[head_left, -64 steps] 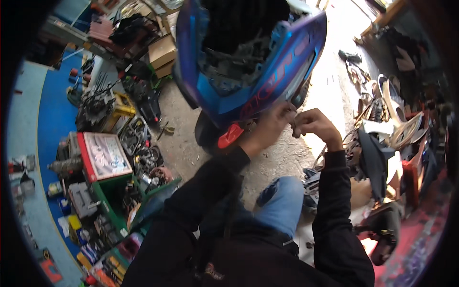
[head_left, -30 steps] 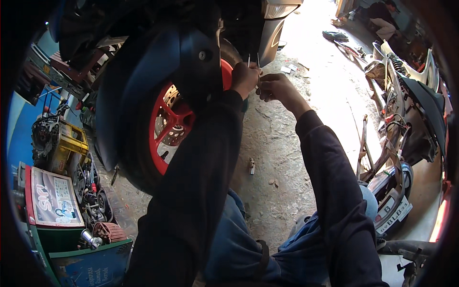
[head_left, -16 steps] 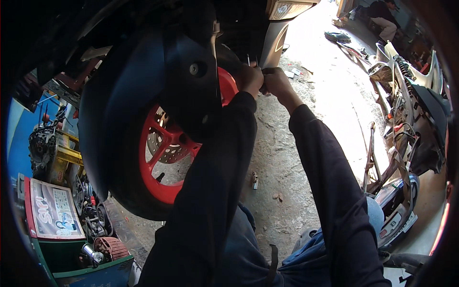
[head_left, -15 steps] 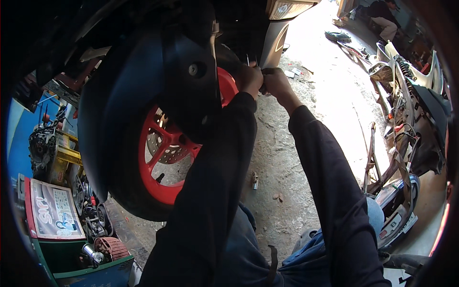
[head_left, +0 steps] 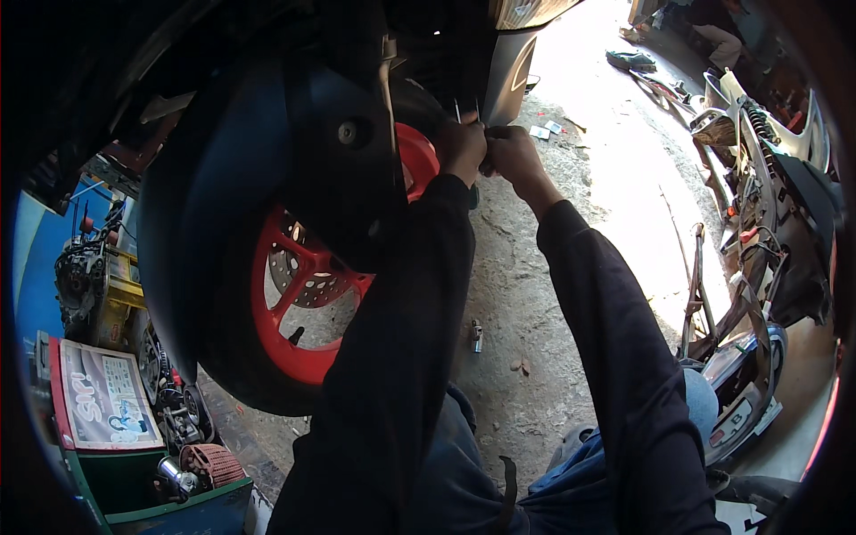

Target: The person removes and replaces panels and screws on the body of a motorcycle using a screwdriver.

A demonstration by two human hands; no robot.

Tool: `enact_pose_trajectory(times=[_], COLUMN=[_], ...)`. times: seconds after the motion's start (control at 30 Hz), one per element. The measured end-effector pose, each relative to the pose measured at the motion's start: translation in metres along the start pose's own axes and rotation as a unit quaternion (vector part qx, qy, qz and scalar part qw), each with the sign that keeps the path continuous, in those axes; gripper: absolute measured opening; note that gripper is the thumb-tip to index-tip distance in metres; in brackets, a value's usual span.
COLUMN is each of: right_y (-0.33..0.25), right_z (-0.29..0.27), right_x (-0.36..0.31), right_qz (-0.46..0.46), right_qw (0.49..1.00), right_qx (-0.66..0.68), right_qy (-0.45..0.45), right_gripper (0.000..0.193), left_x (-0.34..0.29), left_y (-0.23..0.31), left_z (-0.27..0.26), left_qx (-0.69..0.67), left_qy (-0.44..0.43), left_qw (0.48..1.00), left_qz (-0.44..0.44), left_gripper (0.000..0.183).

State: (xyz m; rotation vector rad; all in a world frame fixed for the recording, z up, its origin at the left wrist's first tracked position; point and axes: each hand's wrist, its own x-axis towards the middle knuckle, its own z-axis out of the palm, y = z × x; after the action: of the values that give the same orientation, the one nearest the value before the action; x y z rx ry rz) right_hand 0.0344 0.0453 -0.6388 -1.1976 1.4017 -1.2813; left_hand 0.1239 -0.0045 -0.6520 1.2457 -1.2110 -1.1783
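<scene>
Both my arms, in dark sleeves, reach forward beside a motorcycle's red wheel rim with a perforated brake disc. My left hand is closed, and two thin prongs stick up just beyond its fingers. What they belong to is hidden. Pressed up close, my right hand has its fingers curled together at the left hand; whatever lies between them is too small and dark to name. Left of the hands hangs a black plastic cover with a round bolt. A light-coloured body panel is just beyond them.
A small metal socket lies on the concrete floor. Motorcycle frame parts and panels pile up at right. On the left stand a green box with metal parts and an engine. Another person is at the far right.
My view has shifted slightly, so the wheel and cover sit a little further left. Both hands stay together at nearly the same place, still closed.
</scene>
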Motion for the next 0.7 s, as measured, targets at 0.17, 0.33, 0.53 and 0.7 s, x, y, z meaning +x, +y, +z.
enact_pose_trajectory(times=[0.17, 0.33, 0.53, 0.7], right_y=[-0.005, -0.003, -0.007, -0.018], right_z=[-0.005, 0.001, -0.008, 0.004], right_x=[0.001, 0.002, 0.000, -0.009], right_qz=[0.022, 0.015, 0.003, -0.008], right_qw=[1.000, 1.000, 0.998, 0.998], right_qx=[0.012, 0.007, -0.005, -0.004], right_qy=[-0.001, -0.012, -0.057, -0.064], right_gripper=[0.019, 0.019, 0.021, 0.023], left_x=[0.011, 0.022, 0.008, -0.002], left_y=[-0.005, -0.010, -0.001, 0.013], left_z=[0.005, -0.002, 0.000, -0.006], left_qx=[0.058, 0.129, 0.164, 0.139], left_qy=[0.000, 0.013, 0.028, 0.093], left_qw=[0.998, 0.989, 0.980, 0.979], left_qz=[0.038, 0.074, 0.110, 0.115], left_gripper=[0.021, 0.024, 0.025, 0.025])
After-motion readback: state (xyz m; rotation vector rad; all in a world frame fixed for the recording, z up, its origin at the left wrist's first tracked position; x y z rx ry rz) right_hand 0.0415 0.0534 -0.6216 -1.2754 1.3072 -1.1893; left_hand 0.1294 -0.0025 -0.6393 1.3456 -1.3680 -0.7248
